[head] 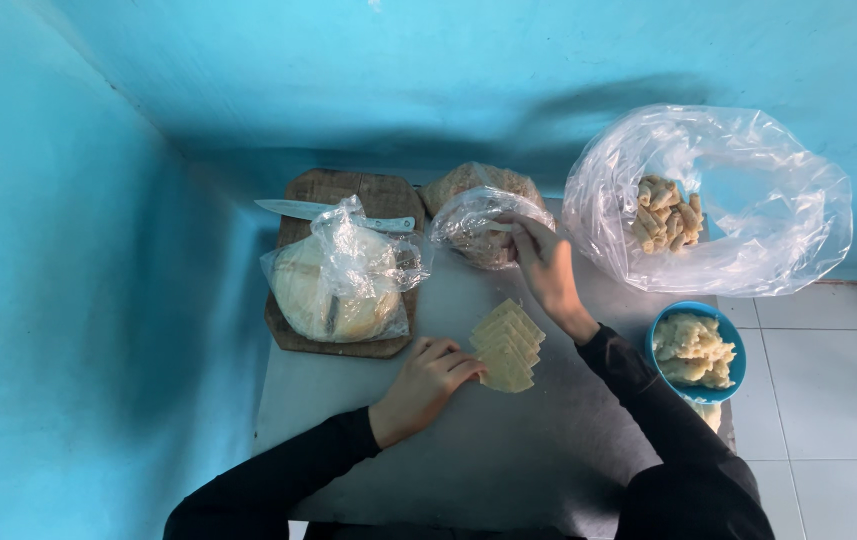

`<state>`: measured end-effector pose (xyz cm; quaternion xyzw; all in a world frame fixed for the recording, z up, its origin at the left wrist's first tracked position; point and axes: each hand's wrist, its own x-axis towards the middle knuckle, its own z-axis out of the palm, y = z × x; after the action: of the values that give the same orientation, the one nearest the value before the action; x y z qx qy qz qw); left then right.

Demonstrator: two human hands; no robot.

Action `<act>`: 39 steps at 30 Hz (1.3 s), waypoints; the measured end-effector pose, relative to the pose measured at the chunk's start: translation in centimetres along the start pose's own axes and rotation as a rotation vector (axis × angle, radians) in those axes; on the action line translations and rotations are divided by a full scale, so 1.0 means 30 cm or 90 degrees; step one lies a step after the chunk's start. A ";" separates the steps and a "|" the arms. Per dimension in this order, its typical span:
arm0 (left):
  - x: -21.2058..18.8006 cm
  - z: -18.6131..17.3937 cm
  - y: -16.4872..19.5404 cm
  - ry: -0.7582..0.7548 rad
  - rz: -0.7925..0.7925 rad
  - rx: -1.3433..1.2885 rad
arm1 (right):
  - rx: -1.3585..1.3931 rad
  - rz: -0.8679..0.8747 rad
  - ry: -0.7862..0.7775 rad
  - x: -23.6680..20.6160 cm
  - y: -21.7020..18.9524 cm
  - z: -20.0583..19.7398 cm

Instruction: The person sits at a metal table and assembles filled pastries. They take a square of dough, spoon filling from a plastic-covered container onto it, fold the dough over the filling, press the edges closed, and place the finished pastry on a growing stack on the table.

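At a small grey table (508, 450) pushed into a turquoise corner, a person in black sleeves works over a fanned stack of thin pale yellow sheets (506, 346) lying flat near the table's middle. The left hand (426, 385) rests beside the stack, fingers curled loosely together, their tips touching its near left edge; it grips nothing. The right hand (546, 265) reaches past the stack to a small clear bag (478, 228) of round flat pieces, fingers pinched on the bag's plastic at its right side.

Judging by their look, the sheets are light, thin and limp or brittle, likely to tear or crack if pinched hard; they overlap like shingles, so a top one is best lifted by a free corner or slid off with flat fingertips. The bag is soft, slippery film and will sag; it seems best held by its gathered mouth.

Left of it, a wooden board (320, 190) carries a knife (318, 211) and a second bag (343, 280) holding a round, pale, disc-shaped loaf or stack. To the right, a large open bag (778, 215) holds rolled pastries (666, 212), and a blue bowl (731, 345) of pale crumbly filling sits at the table's right edge, above the white floor tiles (828, 390).
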<state>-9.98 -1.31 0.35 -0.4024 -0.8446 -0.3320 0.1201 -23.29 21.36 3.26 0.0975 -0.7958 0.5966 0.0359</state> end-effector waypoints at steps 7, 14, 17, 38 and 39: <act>0.002 0.001 -0.005 -0.002 -0.004 0.014 | 0.138 0.057 0.105 -0.038 0.015 -0.043; 0.015 0.006 -0.009 0.023 -0.005 0.039 | 0.228 0.062 0.169 -0.117 -0.025 -0.101; 0.014 0.009 -0.009 0.041 0.006 0.063 | 0.290 0.071 0.189 -0.191 -0.052 -0.126; 0.019 0.024 0.013 0.131 -0.124 -0.007 | 0.135 0.172 0.122 -0.703 0.018 -0.113; 0.021 0.026 0.011 0.129 -0.130 -0.008 | 0.130 0.165 0.120 -0.707 0.013 -0.107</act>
<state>-10.08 -0.25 0.21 -0.2796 -0.8627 -0.3866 0.1675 -2.80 26.93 0.14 -0.0593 -0.7300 0.6805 0.0230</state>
